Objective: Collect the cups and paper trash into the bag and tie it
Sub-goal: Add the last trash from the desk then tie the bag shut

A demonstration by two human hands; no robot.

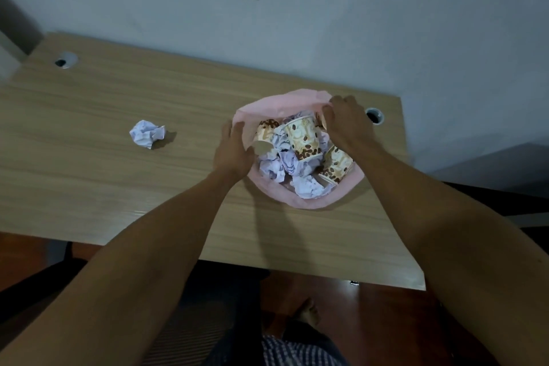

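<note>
The left hand (233,148) lies at the left rim of the thin pink plastic bag (300,202), fingers curled onto its edge, while the right hand (346,122) pinches the far right rim with bent fingers. Inside the open bag sit bean-printed paper cups (303,137) tumbled among crumpled white paper wads (309,187). One more crumpled paper ball (147,134) lies well left of the bag on the wood-grain table (89,157).
</note>
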